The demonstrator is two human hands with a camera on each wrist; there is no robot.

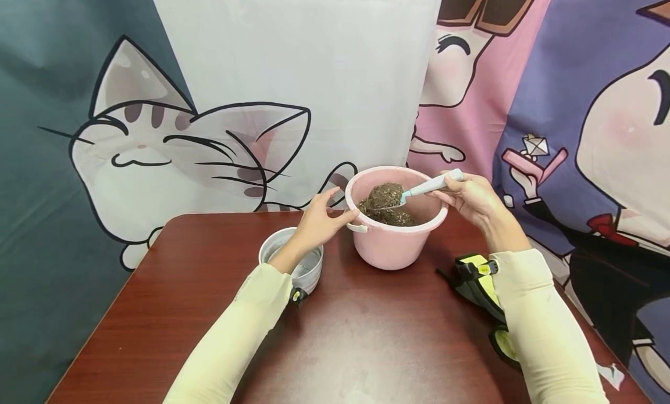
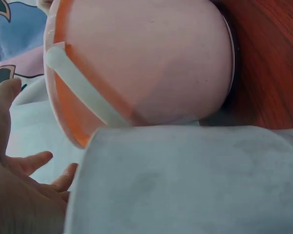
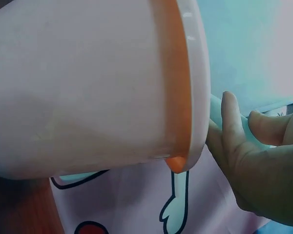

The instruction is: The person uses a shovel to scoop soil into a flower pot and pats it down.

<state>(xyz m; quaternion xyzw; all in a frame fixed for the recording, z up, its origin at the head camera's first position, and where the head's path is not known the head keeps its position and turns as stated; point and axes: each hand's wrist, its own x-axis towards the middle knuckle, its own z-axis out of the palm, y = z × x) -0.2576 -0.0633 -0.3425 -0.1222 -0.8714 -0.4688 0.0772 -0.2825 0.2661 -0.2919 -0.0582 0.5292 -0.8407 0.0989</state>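
A pink bucket [image 1: 389, 250] with a pale handle [image 2: 83, 87] stands near the table's far edge, with brown soil [image 1: 395, 218] inside. My right hand [image 1: 473, 199] grips the light blue handle of a trowel [image 1: 431, 185] over the bucket's right rim; the trowel's blade carries a heap of soil inside the bucket. My left hand [image 1: 320, 221] is at the bucket's left rim, its thumb and fingers spread apart. Whether it touches the rim I cannot tell. Under my left wrist stands a white pot [image 1: 309, 276], partly hidden by the forearm.
On the right of the brown table [image 1: 356, 346] lies a black and yellow-green item [image 1: 476, 285], partly covered by my right sleeve. A small white scrap [image 1: 611, 376] is by the right edge. Behind the table hangs a cartoon-printed cloth [image 1: 314, 61].
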